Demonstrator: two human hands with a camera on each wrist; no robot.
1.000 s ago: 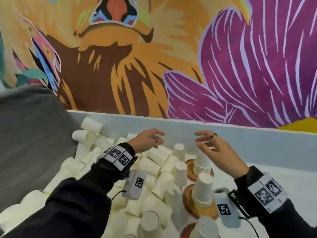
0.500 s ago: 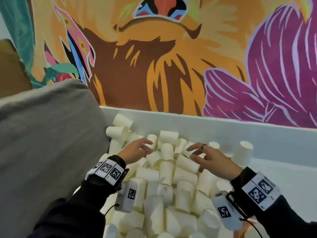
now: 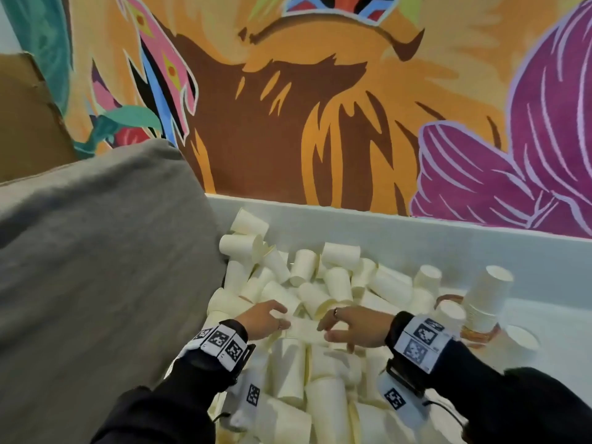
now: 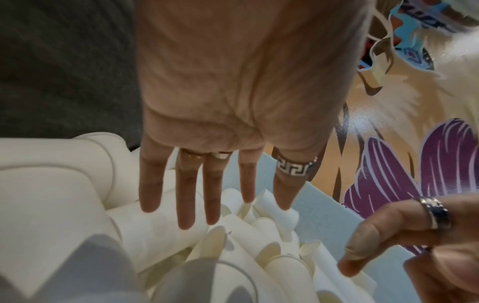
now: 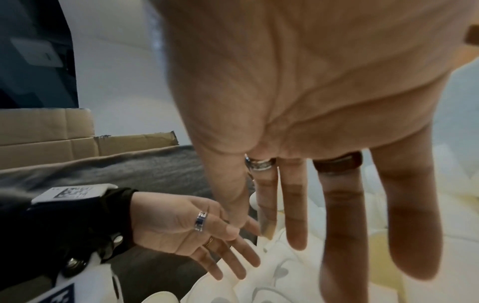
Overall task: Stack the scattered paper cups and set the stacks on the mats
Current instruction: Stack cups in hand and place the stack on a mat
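Hovering low over the heap of loose cream paper cups [image 3: 307, 318] at frame centre: left hand [image 3: 262, 319] and right hand [image 3: 354, 325], fingers spread wide, holding nothing, probably picking a cup. Finished cup stack [image 3: 487, 298] is standing on a round woven mat [image 3: 480, 333], right edge.

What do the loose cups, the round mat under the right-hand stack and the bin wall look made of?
Loose cups: thin matte cream paper, some rims dented. Round mat: brown with ringed lines, probably woven fibre or wood; too little shows. Bin wall: smooth pale grey, likely plastic or painted board.
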